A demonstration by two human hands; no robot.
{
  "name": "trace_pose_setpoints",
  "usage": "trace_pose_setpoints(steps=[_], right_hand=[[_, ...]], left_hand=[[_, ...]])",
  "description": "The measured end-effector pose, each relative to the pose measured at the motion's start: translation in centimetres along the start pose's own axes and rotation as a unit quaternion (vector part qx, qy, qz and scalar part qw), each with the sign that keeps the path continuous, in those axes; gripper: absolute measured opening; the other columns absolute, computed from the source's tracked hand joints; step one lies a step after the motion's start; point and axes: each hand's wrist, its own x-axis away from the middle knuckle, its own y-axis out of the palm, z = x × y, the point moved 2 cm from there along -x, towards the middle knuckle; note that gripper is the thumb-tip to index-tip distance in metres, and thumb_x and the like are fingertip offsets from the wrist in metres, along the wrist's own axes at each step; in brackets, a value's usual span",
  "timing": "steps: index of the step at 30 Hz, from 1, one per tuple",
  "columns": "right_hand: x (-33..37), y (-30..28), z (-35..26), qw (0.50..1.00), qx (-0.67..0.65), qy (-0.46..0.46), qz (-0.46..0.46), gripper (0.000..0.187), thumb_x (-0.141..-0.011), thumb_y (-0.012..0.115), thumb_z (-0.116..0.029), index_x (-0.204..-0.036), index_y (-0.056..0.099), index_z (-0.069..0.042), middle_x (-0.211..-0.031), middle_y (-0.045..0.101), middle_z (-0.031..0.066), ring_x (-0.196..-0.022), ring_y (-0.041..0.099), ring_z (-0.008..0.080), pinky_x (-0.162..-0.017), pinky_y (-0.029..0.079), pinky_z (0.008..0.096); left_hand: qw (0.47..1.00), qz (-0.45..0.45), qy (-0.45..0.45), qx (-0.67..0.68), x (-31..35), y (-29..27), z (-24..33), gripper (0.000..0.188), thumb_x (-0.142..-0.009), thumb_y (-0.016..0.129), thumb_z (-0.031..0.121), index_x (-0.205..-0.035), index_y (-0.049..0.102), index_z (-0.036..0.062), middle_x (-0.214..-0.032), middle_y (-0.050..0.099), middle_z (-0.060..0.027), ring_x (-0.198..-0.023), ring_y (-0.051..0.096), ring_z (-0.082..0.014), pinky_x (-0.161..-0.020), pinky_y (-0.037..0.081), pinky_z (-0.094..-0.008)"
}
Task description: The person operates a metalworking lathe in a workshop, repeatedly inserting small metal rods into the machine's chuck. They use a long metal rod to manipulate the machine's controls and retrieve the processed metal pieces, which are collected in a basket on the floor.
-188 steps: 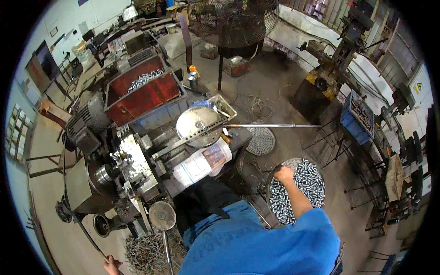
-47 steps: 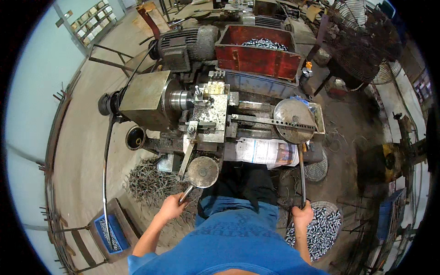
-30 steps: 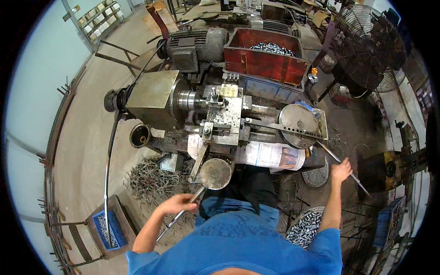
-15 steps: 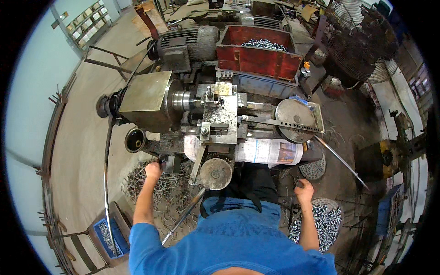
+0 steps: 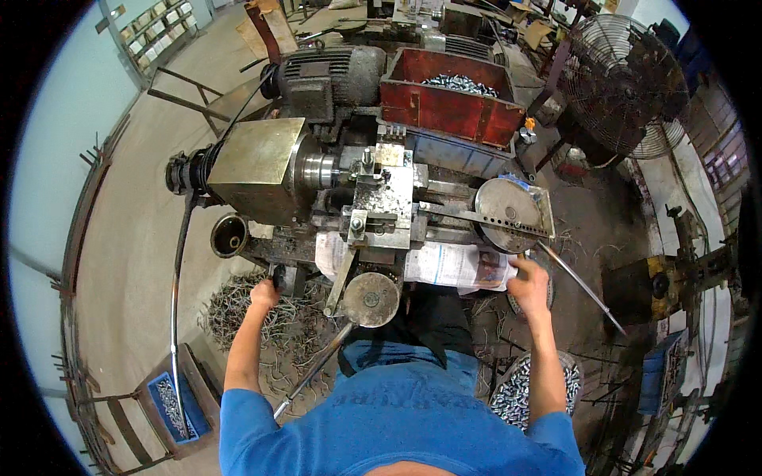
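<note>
At the lower left of the machine, my left hand [image 5: 266,293] is closed round a dark handle [image 5: 278,275] beside a metal block. Much of the handle is hidden by the fingers. My right hand [image 5: 532,284] reaches up to the right end of the newspaper [image 5: 456,266] spread along the machine's front. Its thumb and forefinger look apart, and nothing shows between them. Just beyond those fingertips lies a large round metal disc [image 5: 505,208] with a perforated bar [image 5: 484,217] across it. A smaller round plate [image 5: 371,300] sits between my arms, in front of the tool slide [image 5: 382,208].
Curly metal shavings [image 5: 238,311] heap below my left hand. A basket of small metal parts [image 5: 516,393] stands beside my right forearm. Behind the machine are a red bin [image 5: 444,107] and motor [image 5: 329,79]. A caged fan [image 5: 623,87] stands far right; a blue tray [image 5: 165,408] lies lower left.
My right hand has moved up and forward, from near the basket of parts to the newspaper's right end. My left hand stays at the dark handle. The whole view has shifted slightly.
</note>
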Motion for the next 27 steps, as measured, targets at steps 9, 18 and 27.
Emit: trace_pose_setpoints(steps=[9,18,27], right_hand=[[-15.6,9.2,-21.5,0.916,-0.032,-0.394,-0.069,0.035,-0.055,0.062,-0.015,-0.088,0.067,-0.004,-0.100,0.062,0.0137,-0.099,0.055,0.0308,-0.084,0.046,0.0390],[-18.7,20.2,-25.2,0.865,0.203,-0.420,-0.186,0.023,-0.053,0.065,-0.021,-0.069,0.069,-0.005,-0.082,0.065,0.0150,-0.090,0.057,0.0295,-0.082,0.045,0.0344],[-17.6,19.3,-26.5,0.862,0.211,-0.415,-0.201,0.017,-0.056,0.062,-0.016,-0.064,0.066,-0.001,-0.077,0.064,0.0166,-0.089,0.057,0.0297,-0.082,0.043,0.0355]], left_hand=[[0.962,0.205,-0.034,0.179,8.9,-19.5,-6.3,0.034,-0.083,0.058,0.031,-0.108,0.061,0.0091,-0.089,0.066,-0.0160,-0.082,0.063,-0.0332,-0.071,0.050,-0.0401],[0.914,0.295,-0.268,0.081,16.4,-13.9,-12.6,0.049,-0.077,0.061,0.048,-0.095,0.062,0.0024,-0.075,0.063,-0.0214,-0.078,0.063,-0.0382,-0.069,0.049,-0.0460],[0.943,0.247,-0.183,0.129,16.9,-13.9,-8.7,0.046,-0.069,0.068,0.041,-0.073,0.059,-0.0041,-0.075,0.062,-0.0240,-0.071,0.059,-0.0409,-0.066,0.047,-0.0464]])
